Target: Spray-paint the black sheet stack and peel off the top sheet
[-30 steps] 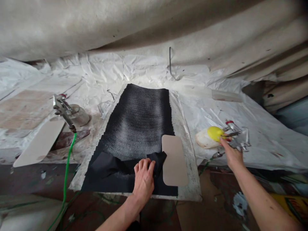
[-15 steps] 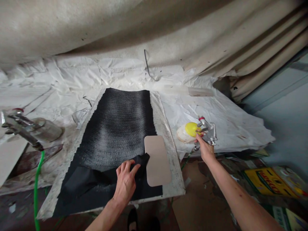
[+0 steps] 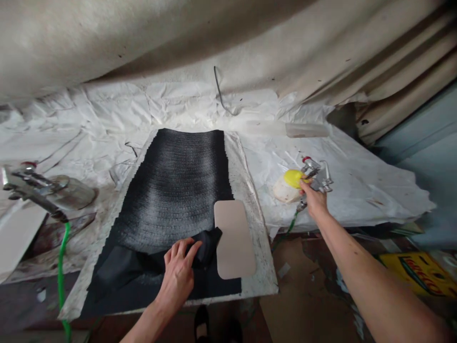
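Note:
A long sheet of black material (image 3: 178, 186), whitened by rows of fine speckles, lies on a pale board (image 3: 246, 181). Its near end is folded back and crumpled, and the fingers of my left hand (image 3: 178, 269) are curled on that fold. A beige card with rounded corners (image 3: 235, 240) overlaps the sheet's right edge. Over at the right, my right hand (image 3: 313, 197) grips a metal spray gun (image 3: 316, 174) with a yellow-and-white cup (image 3: 293, 180), which is tipped on its side at the white cover. A green hose (image 3: 293, 223) runs down from this gun.
Another spray gun with a metal cup (image 3: 69, 191) rests at the left, with a green hose (image 3: 62, 271) hanging from it. White plastic sheeting (image 3: 367, 190) covers the table. A large beige cloth (image 3: 178, 38) hangs behind. A yellow package (image 3: 417, 271) lies low at the right.
My right hand has moved the spray gun slightly farther away and to the right. My left hand has shifted a little left along the fold. The view has turned slightly.

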`<state>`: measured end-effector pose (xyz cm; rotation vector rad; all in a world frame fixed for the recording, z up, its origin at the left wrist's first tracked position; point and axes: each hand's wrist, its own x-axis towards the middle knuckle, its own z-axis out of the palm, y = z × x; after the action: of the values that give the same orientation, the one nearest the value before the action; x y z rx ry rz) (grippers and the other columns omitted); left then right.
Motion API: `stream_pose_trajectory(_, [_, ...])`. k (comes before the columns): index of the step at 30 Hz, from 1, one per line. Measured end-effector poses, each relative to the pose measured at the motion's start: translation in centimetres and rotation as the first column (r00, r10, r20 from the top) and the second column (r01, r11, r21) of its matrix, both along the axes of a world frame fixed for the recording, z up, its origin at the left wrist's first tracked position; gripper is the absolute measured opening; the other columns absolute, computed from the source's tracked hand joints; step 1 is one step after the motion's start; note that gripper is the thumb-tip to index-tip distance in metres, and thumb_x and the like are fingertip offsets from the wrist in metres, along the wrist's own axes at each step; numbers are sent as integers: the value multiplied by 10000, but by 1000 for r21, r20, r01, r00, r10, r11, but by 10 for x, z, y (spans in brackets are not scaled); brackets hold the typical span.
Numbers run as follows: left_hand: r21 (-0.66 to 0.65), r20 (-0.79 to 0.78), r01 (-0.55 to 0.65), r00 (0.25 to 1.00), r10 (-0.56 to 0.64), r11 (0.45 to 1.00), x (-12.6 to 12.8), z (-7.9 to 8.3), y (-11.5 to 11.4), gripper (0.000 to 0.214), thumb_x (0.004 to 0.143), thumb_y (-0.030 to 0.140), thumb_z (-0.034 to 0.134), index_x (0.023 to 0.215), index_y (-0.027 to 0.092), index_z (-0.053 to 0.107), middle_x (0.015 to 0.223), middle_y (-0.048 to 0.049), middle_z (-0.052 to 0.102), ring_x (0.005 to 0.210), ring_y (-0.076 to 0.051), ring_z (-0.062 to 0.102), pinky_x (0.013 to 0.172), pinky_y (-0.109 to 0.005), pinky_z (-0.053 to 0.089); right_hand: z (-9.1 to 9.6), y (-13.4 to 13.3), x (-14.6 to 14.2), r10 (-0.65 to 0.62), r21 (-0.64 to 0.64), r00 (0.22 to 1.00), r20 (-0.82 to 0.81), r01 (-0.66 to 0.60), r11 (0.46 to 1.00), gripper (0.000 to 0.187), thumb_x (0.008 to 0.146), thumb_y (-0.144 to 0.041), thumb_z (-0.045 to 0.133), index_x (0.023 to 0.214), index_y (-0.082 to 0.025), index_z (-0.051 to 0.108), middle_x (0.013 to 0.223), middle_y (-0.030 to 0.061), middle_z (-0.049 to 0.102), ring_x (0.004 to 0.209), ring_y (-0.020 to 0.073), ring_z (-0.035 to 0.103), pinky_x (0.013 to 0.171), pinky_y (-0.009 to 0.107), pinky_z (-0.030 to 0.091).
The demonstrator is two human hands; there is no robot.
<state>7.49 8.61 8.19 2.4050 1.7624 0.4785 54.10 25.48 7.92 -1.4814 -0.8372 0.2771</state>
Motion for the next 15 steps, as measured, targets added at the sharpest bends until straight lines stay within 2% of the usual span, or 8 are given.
stream_pose_trajectory(2, [-32,5,9,1000,-9,999,-1,1,1,743,614,-54,428,1285,258,504,1270,-72,479,1191,-248,403,954,-417,362,-10,0,-4,-16,-31,1000,-6,16,999,476,705,-452,739,1019,-99,676,982,139,683,810,207,637,744,335,498])
stream_pose_trajectory(5, [-50,23,30,999,-29,998,-2,2,4,679,659,-28,453,1278,245,501,1240,-74,493,1175,-245,409,959,-412,360,-10,-9,-8,8,-50,999,35,-6,999,491,709,-410,784,1081,-110,674,1093,156,669,979,209,627,880,329,455])
stream_pose_trajectory(9, [-47,33,61,998,-60,997,1,5,7,601,713,3,468,1263,242,512,1215,-72,507,1151,-245,419,947,-412,362,-1,-29,-13,67,-73,994,85,-61,995,453,733,-351,792,1108,-128,670,1110,151,673,991,203,637,882,330,465])
stream_pose_trajectory(12, [-54,30,97,995,-95,994,4,6,8,599,704,3,466,1247,249,528,1217,-70,508,1152,-248,418,947,-416,360,-1,-38,-17,94,-85,988,121,-84,993,377,781,-329,764,1105,-161,672,1121,121,677,1003,198,641,893,326,474])
stream_pose_trajectory(15, [-67,37,113,993,-110,991,6,4,8,635,678,-14,452,1245,261,532,1215,-63,512,1157,-247,420,943,-412,361,-3,-37,-17,64,-124,980,188,-41,991,319,810,-359,736,1048,-153,682,1059,121,693,981,205,645,864,321,486])
